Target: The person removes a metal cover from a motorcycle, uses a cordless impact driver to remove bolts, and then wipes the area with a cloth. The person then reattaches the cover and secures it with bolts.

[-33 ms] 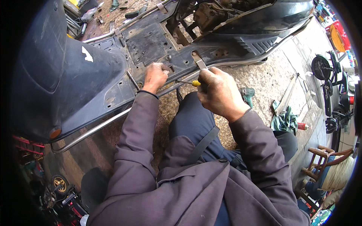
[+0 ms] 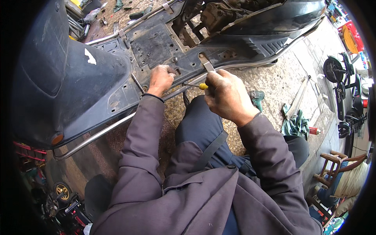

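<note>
A dark scooter body lies across the upper part of the view, its bare footboard (image 2: 150, 47) in front of me. My left hand (image 2: 159, 81) rests on the footboard's near edge, fingers curled down; whatever they may grip is hidden. My right hand (image 2: 231, 96) is closed around a screwdriver (image 2: 203, 86) with a yellow part showing at its handle. The thin shaft points left to the underside of the silver side rail (image 2: 96, 136), and its tip is hard to make out. Just above the right hand, a flat metal bracket (image 2: 206, 62) is fixed to the footboard.
On the ground right of my knee stands a green power tool (image 2: 257, 98). Farther right lie a dark green cloth (image 2: 294, 124) and a red can (image 2: 314, 131). A wooden chair (image 2: 333, 168) and a black kick scooter (image 2: 340, 90) are at the right side. More tools lie beyond the scooter.
</note>
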The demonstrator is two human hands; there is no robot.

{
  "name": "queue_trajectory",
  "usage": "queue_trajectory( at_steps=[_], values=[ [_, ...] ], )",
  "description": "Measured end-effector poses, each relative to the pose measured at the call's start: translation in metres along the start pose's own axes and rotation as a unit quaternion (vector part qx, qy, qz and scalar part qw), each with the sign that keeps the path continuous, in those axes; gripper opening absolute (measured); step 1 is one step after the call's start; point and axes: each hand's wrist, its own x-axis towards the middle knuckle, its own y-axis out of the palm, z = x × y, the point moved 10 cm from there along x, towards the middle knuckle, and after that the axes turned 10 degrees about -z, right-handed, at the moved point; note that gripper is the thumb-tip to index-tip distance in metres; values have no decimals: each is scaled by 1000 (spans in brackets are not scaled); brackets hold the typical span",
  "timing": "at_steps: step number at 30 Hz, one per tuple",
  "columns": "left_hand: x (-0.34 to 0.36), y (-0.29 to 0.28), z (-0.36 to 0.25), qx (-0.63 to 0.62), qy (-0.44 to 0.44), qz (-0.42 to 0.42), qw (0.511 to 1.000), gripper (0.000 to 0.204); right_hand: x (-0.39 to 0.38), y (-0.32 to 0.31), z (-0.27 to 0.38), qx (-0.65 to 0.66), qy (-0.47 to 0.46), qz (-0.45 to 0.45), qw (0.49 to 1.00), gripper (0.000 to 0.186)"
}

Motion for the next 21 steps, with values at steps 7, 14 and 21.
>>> queue_trajectory(
  at_steps=[7,14,21],
  values=[
    [-2,-3,-5,-4,27,-26,999,11,2,2,-1,2,10,33,999,17],
    [-12,-11,-15,55,47,-62,995,11,5,4,1,-6,10,41,999,15],
    [-22,-18,-22,16,128,-126,984,8,4,6,-1,-16,11,51,999,17]
  ],
)
